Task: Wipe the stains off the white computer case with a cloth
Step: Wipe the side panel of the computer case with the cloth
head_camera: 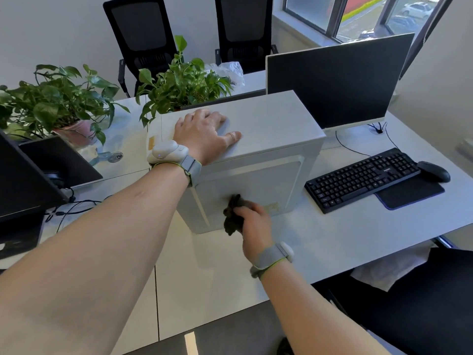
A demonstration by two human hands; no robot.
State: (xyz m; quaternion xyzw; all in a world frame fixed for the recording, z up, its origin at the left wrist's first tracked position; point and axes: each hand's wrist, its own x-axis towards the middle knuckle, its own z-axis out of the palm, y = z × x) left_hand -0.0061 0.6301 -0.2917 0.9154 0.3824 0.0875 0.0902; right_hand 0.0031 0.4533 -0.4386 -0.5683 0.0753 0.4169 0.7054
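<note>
— Fingers (204, 119) of the left hand (202, 134) lie flat and spread on the top of the white computer case (268, 119), holding nothing; those of the right hand (253, 224) are bunched round a dark cloth (234, 213), pressing it to the lower near side panel

— Where is the case?

— Upright on the white tabletop (332, 234), between the plants (179, 83) and the keyboard (363, 178), monitor (337, 80) behind. From the one head view I'd judge it stiff, fairly heavy and smooth, so it could slide or tip under rubbing

— So where to hold?

— Palm down on top, as now. The cloth is soft and limp; it's best kept wadded in the grip
</note>
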